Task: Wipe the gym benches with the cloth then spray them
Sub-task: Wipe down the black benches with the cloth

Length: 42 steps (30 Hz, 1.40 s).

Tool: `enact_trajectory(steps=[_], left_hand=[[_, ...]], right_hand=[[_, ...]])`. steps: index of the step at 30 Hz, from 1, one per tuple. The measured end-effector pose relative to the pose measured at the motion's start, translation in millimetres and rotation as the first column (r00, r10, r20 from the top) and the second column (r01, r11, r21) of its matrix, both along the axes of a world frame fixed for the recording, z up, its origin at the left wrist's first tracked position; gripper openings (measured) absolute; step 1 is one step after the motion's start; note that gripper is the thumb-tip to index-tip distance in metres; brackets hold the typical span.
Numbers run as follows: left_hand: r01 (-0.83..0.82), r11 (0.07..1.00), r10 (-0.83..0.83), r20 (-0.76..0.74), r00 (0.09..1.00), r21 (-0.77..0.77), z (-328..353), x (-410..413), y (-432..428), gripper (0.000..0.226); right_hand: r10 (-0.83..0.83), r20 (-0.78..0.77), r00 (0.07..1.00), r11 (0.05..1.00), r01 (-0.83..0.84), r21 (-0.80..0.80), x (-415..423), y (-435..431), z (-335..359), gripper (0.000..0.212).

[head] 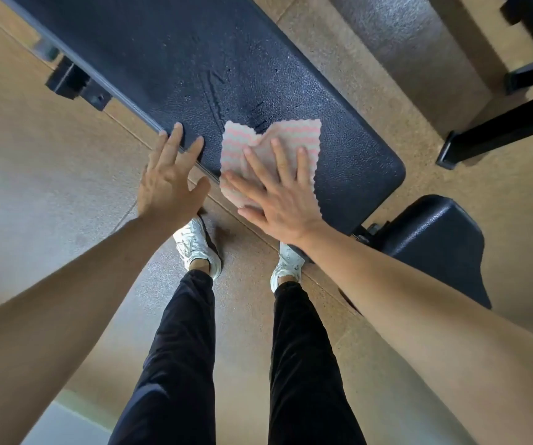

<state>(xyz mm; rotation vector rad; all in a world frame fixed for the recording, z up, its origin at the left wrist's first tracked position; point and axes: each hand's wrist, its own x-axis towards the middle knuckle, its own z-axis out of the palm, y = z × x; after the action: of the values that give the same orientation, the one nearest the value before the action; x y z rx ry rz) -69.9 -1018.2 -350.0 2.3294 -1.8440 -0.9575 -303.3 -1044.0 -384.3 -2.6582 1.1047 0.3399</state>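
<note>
Left hand (169,178) palm down, fingers straight and spread, pointing toward 1 o'clock; left forearm (66,284) bare, coming in from 8 o'clock. Right hand (278,200) flat, fingers splayed toward 11 o'clock, right forearm (403,290) from 4 o'clock. Hands near each other, not touching.

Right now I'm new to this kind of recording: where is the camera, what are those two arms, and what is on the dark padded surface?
There is no machine here. One camera sits on a person's head and looks down, so the arms, black trousers and white shoes are the wearer's own. The two grips are bare hands. The right grip lies flat with fingers spread, pressing a pink-and-white zigzag cloth onto the black gym bench pad. The left grip is open and holds nothing, its fingertips at the pad's near edge. A smaller seat pad sits beside the pad's end, and another black frame stands behind on the brown floor. No spray bottle shows.
</note>
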Motion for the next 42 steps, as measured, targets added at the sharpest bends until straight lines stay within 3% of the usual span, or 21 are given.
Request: enact_trajectory(steps=[3,8,12,18,24,27,32,37,42], left_hand=[[-0.007,1.000,0.006,0.010,1.000,0.025,0.6,2.3,-1.0,0.069],[-0.017,0.997,0.016,0.017,1.000,0.070,8.4,0.6,-6.6,0.070],[-0.012,0.997,0.012,-0.003,1.000,0.072,11.6,3.0,-10.2,0.070],[0.034,0.997,-0.024,-0.124,0.992,0.074,12.8,23.0,-8.1,0.069],[-0.129,0.985,0.097,-0.256,0.962,-0.113,15.4,55.5,-23.6,0.069],[-0.164,0.964,0.124,-0.192,0.974,-0.210,9.7,73.8,-45.1,0.070],[-0.156,0.983,0.159,0.017,0.987,-0.094,-5.4,102.8,-81.0,0.086],[-0.074,0.997,0.074,0.127,0.989,-0.002,-7.9,112.2,-88.9,0.091],[0.022,0.998,-0.033,0.200,0.979,0.057,-1.0,122.0,-96.6,0.100]], right_hand=[[-0.006,-0.031,1.000,1.000,0.005,-0.007,-11.2,-35.6,-2.7,0.075],[-0.331,-0.057,0.942,0.944,0.329,-0.040,-6.0,-118.9,0.2,0.075],[-0.442,-0.058,0.895,0.897,0.440,-0.039,15.6,-148.5,3.7,0.076],[-0.289,-0.074,0.954,0.957,0.285,-0.060,48.3,-118.7,-1.0,0.080],[-0.110,-0.072,0.991,0.994,0.110,-0.016,92.4,-64.7,2.2,0.082],[-0.019,-0.044,0.999,1.000,0.018,-0.018,104.3,-51.0,-1.0,0.073],[0.078,-0.020,0.997,0.995,-0.079,-0.060,96.2,-87.7,-5.7,0.070],[-0.195,-0.097,0.976,0.979,0.188,-0.075,107.7,-155.2,-6.5,0.072],[-0.447,-0.051,0.893,0.894,0.445,-0.048,134.6,-207.2,-3.6,0.067]])
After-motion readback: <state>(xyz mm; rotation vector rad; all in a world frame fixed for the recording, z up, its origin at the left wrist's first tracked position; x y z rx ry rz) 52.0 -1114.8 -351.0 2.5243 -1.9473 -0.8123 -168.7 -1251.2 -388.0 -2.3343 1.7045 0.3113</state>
